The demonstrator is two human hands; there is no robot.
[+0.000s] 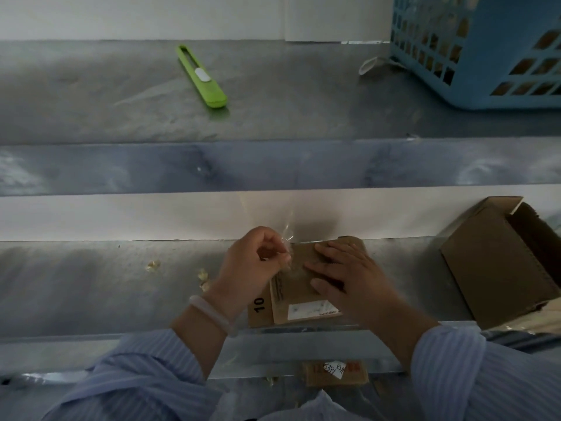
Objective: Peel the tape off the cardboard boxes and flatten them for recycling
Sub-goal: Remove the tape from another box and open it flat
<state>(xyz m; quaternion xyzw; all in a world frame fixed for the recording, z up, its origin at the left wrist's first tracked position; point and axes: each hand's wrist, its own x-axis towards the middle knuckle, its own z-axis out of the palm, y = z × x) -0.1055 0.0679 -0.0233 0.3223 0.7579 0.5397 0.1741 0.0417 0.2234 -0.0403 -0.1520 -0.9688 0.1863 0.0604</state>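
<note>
The metal work surface [91, 110] spans the view. A blue lattice basket [485, 62] stands at its far right corner. An open cardboard box [491, 268] lies on its side at the near right. A flat cardboard box [296, 294] lies at the near edge, under both hands. The right hand [343, 275] presses on it with straight fingers. The left hand [252, 262], curled, pinches a strip of clear tape [287, 246] lifted from the box's far left corner. A green utility knife [202, 75] lies well apart, far left. Small tape scraps [203, 281] lie beside the left wrist.
</note>
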